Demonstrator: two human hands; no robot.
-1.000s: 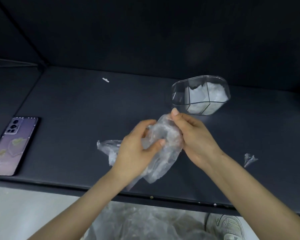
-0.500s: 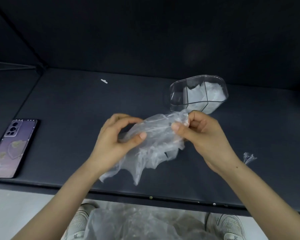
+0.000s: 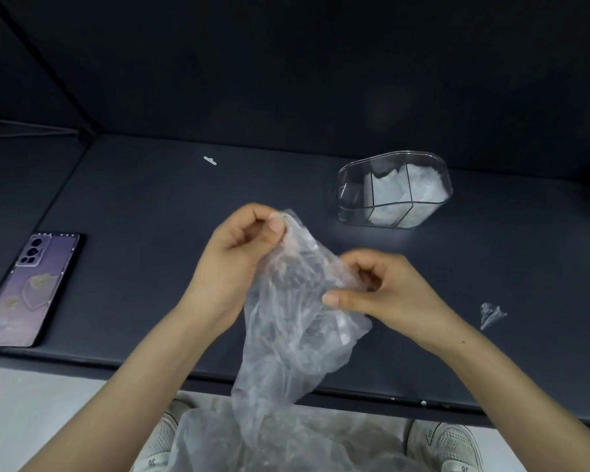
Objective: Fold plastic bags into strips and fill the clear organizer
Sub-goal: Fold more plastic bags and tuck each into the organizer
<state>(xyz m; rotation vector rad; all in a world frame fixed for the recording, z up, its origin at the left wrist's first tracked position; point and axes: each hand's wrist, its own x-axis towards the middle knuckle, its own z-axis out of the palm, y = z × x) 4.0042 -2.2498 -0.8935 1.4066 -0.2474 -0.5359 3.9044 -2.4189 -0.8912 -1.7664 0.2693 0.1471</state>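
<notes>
Left hand (image 3: 242, 241) and right hand (image 3: 390, 292) pinch the clear plastic bag (image 3: 297, 321); a shoe (image 3: 457, 446) is marked 36

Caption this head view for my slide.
Left hand and right hand pinch a clear plastic bag over the table, clear organizer beyond.

A thin, crinkled, see-through plastic bag (image 3: 297, 318) hangs unfolded past the near edge of the worktop (image 3: 150, 267). The left hand (image 3: 239, 253) pinches its top corner and the right hand (image 3: 389, 294) pinches it a little lower. Beyond it on the worktop stands the clear organizer (image 3: 349, 199). It is split into compartments, with white bag material packed into the middle and right ones. More loose bags (image 3: 286, 447) lie heaped below the edge.
</notes>
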